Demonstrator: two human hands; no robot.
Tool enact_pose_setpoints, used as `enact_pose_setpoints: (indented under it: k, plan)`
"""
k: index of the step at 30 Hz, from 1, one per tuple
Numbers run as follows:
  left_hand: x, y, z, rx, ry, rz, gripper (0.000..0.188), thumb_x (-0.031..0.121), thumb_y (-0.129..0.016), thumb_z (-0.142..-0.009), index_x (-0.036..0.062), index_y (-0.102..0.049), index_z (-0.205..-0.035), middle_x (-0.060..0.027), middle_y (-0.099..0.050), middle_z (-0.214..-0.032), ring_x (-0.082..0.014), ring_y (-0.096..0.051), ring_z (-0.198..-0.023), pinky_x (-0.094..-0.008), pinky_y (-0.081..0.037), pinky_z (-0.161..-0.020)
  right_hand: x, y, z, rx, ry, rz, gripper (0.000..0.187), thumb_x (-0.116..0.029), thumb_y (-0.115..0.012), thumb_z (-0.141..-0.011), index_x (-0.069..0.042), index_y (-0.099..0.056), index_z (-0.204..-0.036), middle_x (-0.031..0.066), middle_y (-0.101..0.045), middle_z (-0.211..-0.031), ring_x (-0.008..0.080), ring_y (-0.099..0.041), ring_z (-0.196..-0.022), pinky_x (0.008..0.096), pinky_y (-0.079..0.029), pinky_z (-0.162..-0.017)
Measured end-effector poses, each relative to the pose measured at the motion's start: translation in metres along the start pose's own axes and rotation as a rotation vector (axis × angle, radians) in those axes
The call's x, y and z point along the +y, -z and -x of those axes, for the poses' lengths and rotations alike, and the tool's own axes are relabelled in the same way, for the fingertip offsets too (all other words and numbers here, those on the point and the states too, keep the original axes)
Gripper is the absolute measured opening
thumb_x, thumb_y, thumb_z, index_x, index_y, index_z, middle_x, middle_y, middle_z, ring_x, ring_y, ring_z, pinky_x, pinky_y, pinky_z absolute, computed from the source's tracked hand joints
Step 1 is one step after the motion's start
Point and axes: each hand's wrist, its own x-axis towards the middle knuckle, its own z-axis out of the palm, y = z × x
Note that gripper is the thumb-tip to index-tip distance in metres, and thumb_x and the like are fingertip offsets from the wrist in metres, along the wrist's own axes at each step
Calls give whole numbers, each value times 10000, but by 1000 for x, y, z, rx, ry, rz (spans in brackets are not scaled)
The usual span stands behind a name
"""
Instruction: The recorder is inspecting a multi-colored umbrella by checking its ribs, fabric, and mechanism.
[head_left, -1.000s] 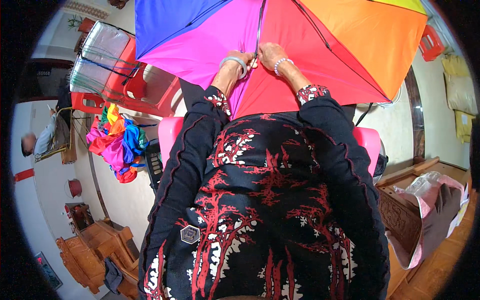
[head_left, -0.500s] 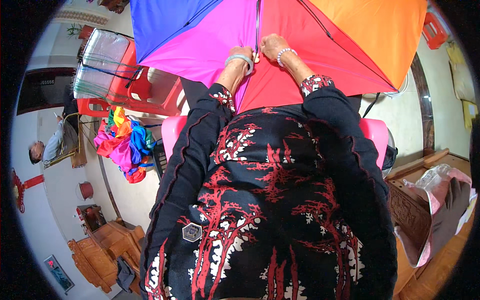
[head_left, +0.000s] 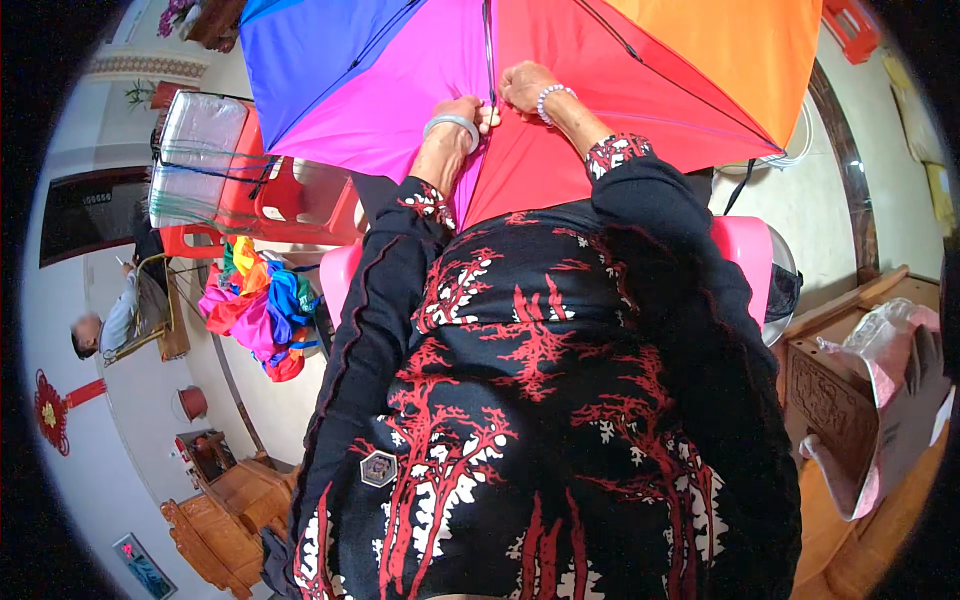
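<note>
I saw the rainbow canopy [head_left: 590, 125] spread ahead; whether work at its dark rib [head_left: 490, 45] was done I couldn't tell; the left hand's [head_left: 460, 115] fingers were clamped on cloth there; the right hand [head_left: 526, 88] curled close by, its grip unclear; red stools [head_left: 285, 190] crowded the left edge; pale floor [head_left: 830, 185] showed rightward.

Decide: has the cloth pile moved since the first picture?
No. Against the red stools, the cloth pile lies where it did; only the view shifted.

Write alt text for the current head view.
A person's left hand and right hand are close together beside a dark rib of a spread multicoloured umbrella, where magenta panel and red panel join. Colourful fabric lies heaped at left.
</note>
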Motion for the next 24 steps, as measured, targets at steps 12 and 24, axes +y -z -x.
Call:
enact_pose_setpoints:
  k: [12,24]
  plan:
    - [1,-2,0,-2,20,19,134,70,-393,-804,-46,-441,-849,-177,-565,-667,-261,-567,-491,-274,-389,-320,8,-7,-3,57,103,-113,87,-58,-482,-708,-27,-559,-683,63,-528,-516,135,-484,-360,278,-412,-359]
    - [3,0,-1,-69,36,55,141,75,-392,-804,-49,-449,-837,-180,-573,-675,-264,-569,-492,-271,-390,-318,1,0,5,40,-5,-184,94,-79,-488,-726,-31,-563,-695,66,-530,-520,138,-498,-375,282,-416,-368]
